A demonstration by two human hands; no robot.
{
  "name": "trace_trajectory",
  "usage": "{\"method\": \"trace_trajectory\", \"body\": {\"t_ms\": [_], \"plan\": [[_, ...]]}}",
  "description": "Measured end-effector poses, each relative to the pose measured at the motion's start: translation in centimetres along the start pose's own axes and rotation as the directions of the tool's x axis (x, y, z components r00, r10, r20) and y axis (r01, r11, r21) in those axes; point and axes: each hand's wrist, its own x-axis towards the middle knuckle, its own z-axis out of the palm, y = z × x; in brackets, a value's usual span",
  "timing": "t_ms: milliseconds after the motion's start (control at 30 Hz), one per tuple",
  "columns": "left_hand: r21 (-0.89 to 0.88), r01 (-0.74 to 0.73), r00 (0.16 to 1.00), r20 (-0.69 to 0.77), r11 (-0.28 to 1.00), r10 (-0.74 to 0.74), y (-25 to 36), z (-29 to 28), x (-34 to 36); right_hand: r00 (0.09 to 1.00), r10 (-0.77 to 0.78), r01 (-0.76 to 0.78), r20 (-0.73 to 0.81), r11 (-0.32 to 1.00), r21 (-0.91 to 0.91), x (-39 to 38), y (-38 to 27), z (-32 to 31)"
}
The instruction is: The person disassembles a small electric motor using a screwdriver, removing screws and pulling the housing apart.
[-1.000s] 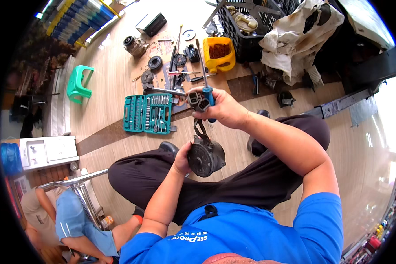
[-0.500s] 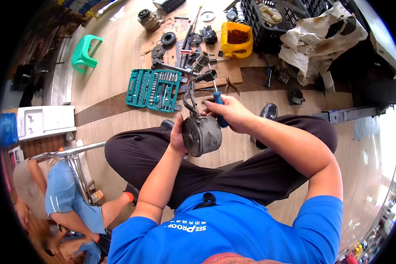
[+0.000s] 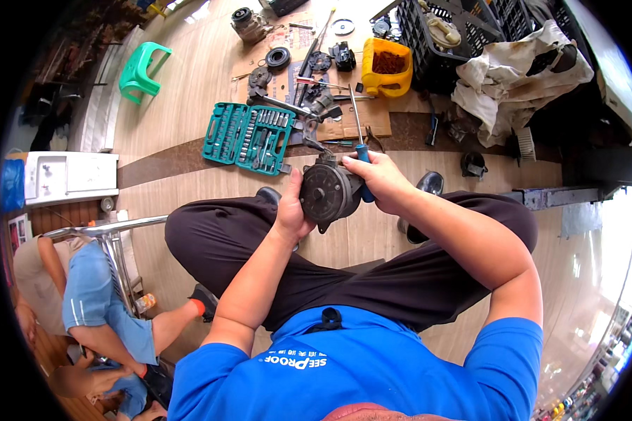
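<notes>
Between my knees, a dark round electric motor (image 3: 321,192) is held up with its flat round face turned toward me. My left hand (image 3: 293,208) is closed around its left side, thumb along the upper edge. In my right hand (image 3: 389,181) a screwdriver (image 3: 363,158) with a blue handle is gripped, its long metal shaft pointing away from me. The fingers of that hand lie against the motor's right side and are partly hidden behind it. A dark lead or bracket (image 3: 314,144) sticks out from the motor's far end.
Ahead lie an opened teal socket set (image 3: 265,144) and cardboard (image 3: 369,119) with loose parts and tools. A cut-open yellow jug (image 3: 400,84), black crate (image 3: 418,45) and stained cloth (image 3: 502,77) stand right; a green stool (image 3: 139,74) left. A person (image 3: 102,295) sits at left.
The motor has turned, bringing its round face more toward me, and shifted slightly up and right. Its lead has dropped away from the screwdriver shaft, which shows in full.
</notes>
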Motion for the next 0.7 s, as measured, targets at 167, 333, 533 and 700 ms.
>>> {"method": "trace_trajectory", "body": {"t_ms": [167, 333, 533, 700], "plan": [[0.182, -0.142, 0.983, -0.091, 0.973, 0.161, -0.5, -0.3, 0.7, 1.000, -0.015, 0.014, -0.020, 0.999, -0.037, 0.5, 0.7, 0.1], [0.367, -0.263, 0.931, -0.146, 0.892, 0.334, -1.1, -0.3, -0.2, 0.998, -0.013, 0.010, -0.065, 0.999, -0.045, 0.2, 1.2, 1.1], [0.725, -0.263, 0.938, 0.037, 0.637, 0.344, -0.1, -0.2, -0.9, 0.994, -0.099, 0.091, -0.054, 0.987, -0.136, -0.9, 0.4, 2.2], [0.762, -0.280, 0.925, 0.051, 0.584, 0.376, -0.4, 0.0, -1.4, 0.984, -0.176, 0.175, 0.014, 0.960, -0.217, -2.6, 0.5, 3.4]]}}
